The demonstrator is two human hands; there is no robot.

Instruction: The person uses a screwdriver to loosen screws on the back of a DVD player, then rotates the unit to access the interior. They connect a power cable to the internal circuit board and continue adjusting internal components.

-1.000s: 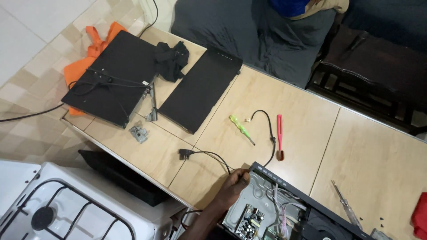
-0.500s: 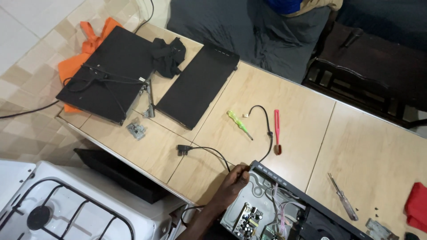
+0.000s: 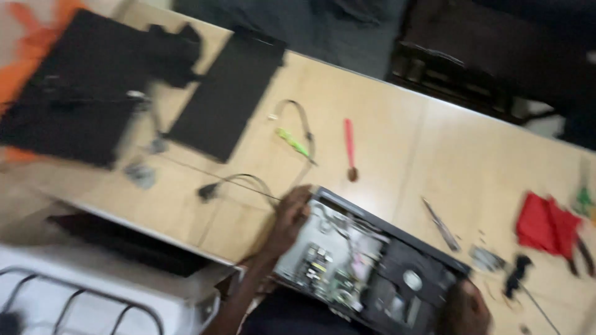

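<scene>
An opened black electronic device (image 3: 372, 267) with exposed circuit boards and wires lies tilted at the near edge of a light wooden table (image 3: 472, 155). My left hand (image 3: 288, 217) grips the device's left corner. My right hand (image 3: 465, 307) holds its lower right end, partly cut off by the frame. A black power cable (image 3: 239, 183) runs from the device across the table. The picture is blurred.
A green screwdriver (image 3: 292, 142) and a red screwdriver (image 3: 349, 149) lie beyond the device. Two black panels (image 3: 226, 96) rest at the far left. A metal tool (image 3: 441, 223), red cloth (image 3: 549, 223) and small parts sit to the right. A white stove (image 3: 81, 291) stands below left.
The view has swung to the right, bringing the red cloth, small parts and my right hand into sight. My left hand stays on the device's corner.
</scene>
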